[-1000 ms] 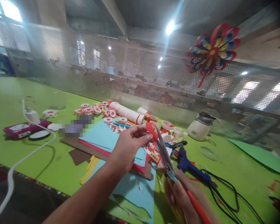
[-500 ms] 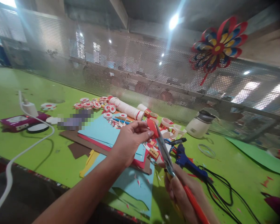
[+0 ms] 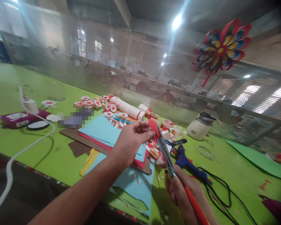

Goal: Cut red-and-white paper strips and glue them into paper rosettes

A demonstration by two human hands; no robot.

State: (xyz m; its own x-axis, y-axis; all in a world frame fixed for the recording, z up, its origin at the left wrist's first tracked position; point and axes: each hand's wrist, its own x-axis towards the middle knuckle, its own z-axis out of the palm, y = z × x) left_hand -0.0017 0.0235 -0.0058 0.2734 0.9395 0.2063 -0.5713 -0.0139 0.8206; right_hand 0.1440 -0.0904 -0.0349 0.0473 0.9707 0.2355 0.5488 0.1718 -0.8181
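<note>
My left hand [image 3: 131,141] pinches a small red paper piece [image 3: 153,125] between thumb and fingertips, held above the table. My right hand [image 3: 186,197] grips red-handled scissors [image 3: 166,153], whose blades point up and meet the red piece at its right edge. Below both hands lie sheets of light blue paper [image 3: 103,129], pink and brown card, and small red scraps.
A green table [image 3: 37,150] holds red-and-white paper discs [image 3: 89,103], a white roll [image 3: 127,111], a blue glue gun [image 3: 189,164] with black cable, a white pot [image 3: 200,126], a magenta device [image 3: 18,118] and white charger cable. A perforated metal screen with a paper flower [image 3: 221,47] stands behind.
The view shifted slightly. The scissors closed in a little on the red piece; both hands stay nearly where they were.
</note>
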